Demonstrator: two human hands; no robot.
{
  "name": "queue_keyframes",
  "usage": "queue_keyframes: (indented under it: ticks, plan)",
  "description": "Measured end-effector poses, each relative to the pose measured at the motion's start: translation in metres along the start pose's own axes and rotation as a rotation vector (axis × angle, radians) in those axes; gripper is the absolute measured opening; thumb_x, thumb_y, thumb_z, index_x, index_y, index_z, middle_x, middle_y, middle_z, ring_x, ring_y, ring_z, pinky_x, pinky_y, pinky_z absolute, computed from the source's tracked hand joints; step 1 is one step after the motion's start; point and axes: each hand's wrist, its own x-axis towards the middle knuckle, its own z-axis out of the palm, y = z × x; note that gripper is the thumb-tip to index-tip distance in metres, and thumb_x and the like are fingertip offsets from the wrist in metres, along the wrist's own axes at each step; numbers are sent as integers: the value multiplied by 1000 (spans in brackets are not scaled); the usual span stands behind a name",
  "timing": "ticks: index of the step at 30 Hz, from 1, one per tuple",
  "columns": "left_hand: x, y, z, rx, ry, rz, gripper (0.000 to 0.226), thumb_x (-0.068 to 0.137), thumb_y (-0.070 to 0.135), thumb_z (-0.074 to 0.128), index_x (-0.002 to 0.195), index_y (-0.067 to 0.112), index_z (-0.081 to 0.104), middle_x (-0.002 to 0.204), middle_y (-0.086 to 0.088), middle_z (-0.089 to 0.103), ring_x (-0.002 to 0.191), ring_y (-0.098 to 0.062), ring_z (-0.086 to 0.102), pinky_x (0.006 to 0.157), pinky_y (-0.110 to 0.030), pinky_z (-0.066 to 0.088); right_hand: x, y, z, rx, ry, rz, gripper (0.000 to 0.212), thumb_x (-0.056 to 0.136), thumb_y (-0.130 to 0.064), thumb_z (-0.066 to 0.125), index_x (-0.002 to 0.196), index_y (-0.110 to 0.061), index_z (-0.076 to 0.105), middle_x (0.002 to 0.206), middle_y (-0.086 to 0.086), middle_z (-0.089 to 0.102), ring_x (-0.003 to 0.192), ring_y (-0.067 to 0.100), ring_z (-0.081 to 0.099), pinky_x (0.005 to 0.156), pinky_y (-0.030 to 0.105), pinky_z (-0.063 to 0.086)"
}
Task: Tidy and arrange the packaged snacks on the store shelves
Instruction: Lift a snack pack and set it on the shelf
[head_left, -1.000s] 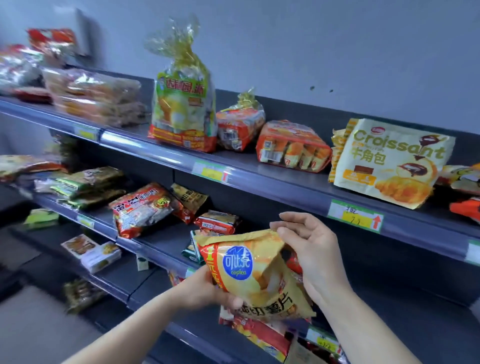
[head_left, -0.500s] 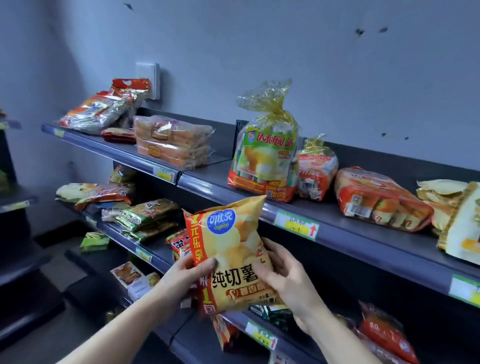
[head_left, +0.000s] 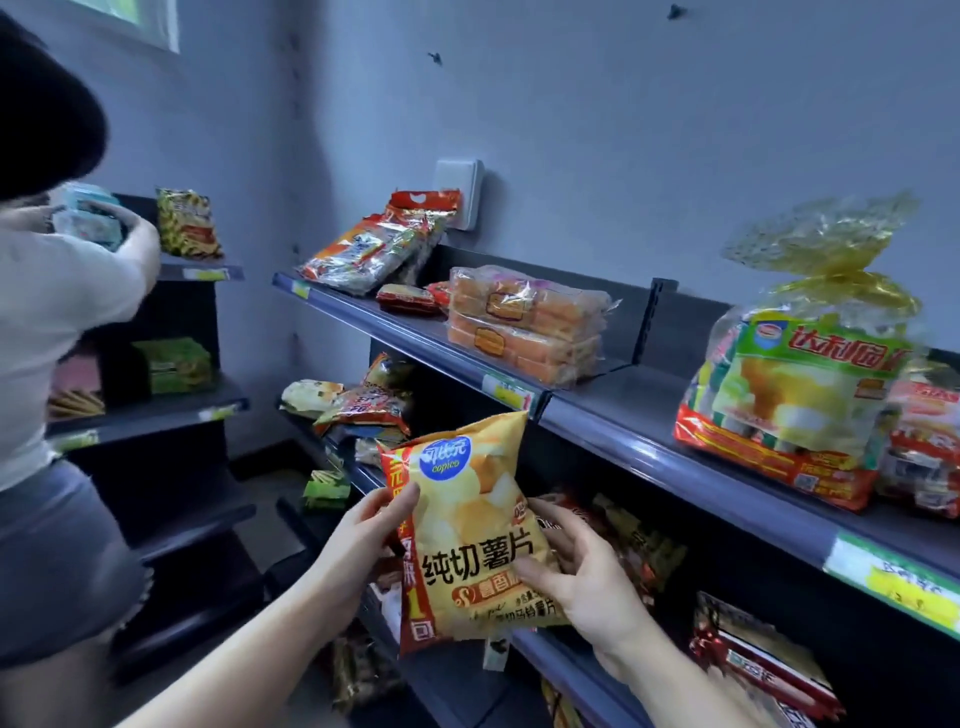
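A yellow potato chip bag (head_left: 470, 525) with a blue round logo and a red side strip is upright in front of the shelves, held by both hands. My left hand (head_left: 358, 545) grips its left edge, thumb across the front. My right hand (head_left: 582, 566) holds its right side, fingers behind and thumb on the front. The bag hangs in front of the middle shelf (head_left: 545, 660), below the lip of the top shelf (head_left: 649, 457).
On the top shelf sit a big green-and-yellow cake bag (head_left: 800, 400), stacked bread packs (head_left: 524, 325) and red snack bags (head_left: 374, 249). More packets (head_left: 358, 402) crowd the middle shelf's left end. Another person (head_left: 57, 332) works at a second shelf unit (head_left: 171, 410) on the left.
The view has swung left, bringing the other person and the left shelf unit into sight. The chip bag stays upright in both hands, now lower against the middle shelf.
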Motion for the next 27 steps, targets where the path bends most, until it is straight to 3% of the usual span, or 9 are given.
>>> queue_keyframes:
  ticks: [2, 5, 7, 10, 12, 17, 19, 23, 27]
  plan:
    - [16, 1, -24, -4, 57, -13, 61, 72, 50, 73, 120, 14, 60, 104, -9, 73, 95, -30, 70, 85, -45, 54, 23, 2, 18, -11, -37, 7, 53, 74, -5, 76, 116, -30, 56, 114, -1, 63, 100, 8, 64, 82, 31, 57]
    - [39, -1, -55, -39, 129, -35, 56, 73, 47, 70, 116, 12, 64, 102, -13, 73, 96, -34, 70, 91, -51, 52, 61, 8, 45, -26, -37, 11, 45, 73, -8, 78, 111, -23, 60, 96, -6, 67, 83, 3, 67, 67, 19, 54]
    - [58, -2, -74, -47, 168, -41, 55, 73, 48, 67, 114, 11, 66, 99, -13, 74, 93, -35, 70, 87, -49, 54, 89, 14, 63, -12, -24, 16, 37, 73, -9, 79, 105, -18, 63, 90, -1, 70, 80, 8, 70, 64, 20, 53]
    - [95, -5, -100, -37, 196, -47, 44, 83, 40, 64, 113, 7, 64, 79, -6, 74, 58, -18, 68, 53, -26, 53, 141, 23, 86, -15, -39, 45, 27, 77, -12, 77, 99, -12, 61, 90, 6, 71, 81, 18, 70, 63, 24, 53]
    - [122, -2, -113, -30, 210, -57, 35, 89, 31, 62, 111, 3, 64, 70, -5, 71, 43, -12, 60, 42, -18, 45, 181, 29, 98, -3, -43, 56, 24, 78, -13, 76, 93, -7, 58, 85, 8, 70, 75, 18, 69, 61, 27, 53]
    - [195, 6, -142, 27, 191, -114, 61, 69, 40, 79, 117, 9, 62, 101, -10, 74, 89, -28, 72, 77, -37, 57, 282, 40, 126, -14, 11, 39, 27, 77, -21, 78, 87, -6, 58, 78, 3, 66, 77, 20, 63, 70, 34, 51]
    - [221, 8, -155, 114, 223, -111, 64, 66, 43, 82, 118, 12, 62, 99, -5, 75, 85, -21, 73, 66, -30, 55, 316, 44, 134, 7, 12, 69, 26, 79, -23, 76, 85, -6, 58, 81, 7, 68, 78, 24, 66, 71, 39, 52]
    - [269, 10, -179, 235, 269, -148, 38, 83, 43, 70, 110, 17, 66, 83, 1, 73, 54, -5, 63, 44, -17, 42, 373, 52, 149, 46, 62, 146, 25, 83, -20, 72, 87, -2, 57, 87, 14, 69, 75, 24, 65, 65, 36, 51]
    - [326, 4, -214, 354, 305, -151, 62, 57, 69, 70, 96, 21, 72, 86, 3, 74, 69, -10, 60, 58, -24, 43, 426, 63, 161, 72, 183, 181, 27, 84, -19, 71, 94, 2, 56, 91, 15, 68, 72, 20, 62, 59, 28, 43]
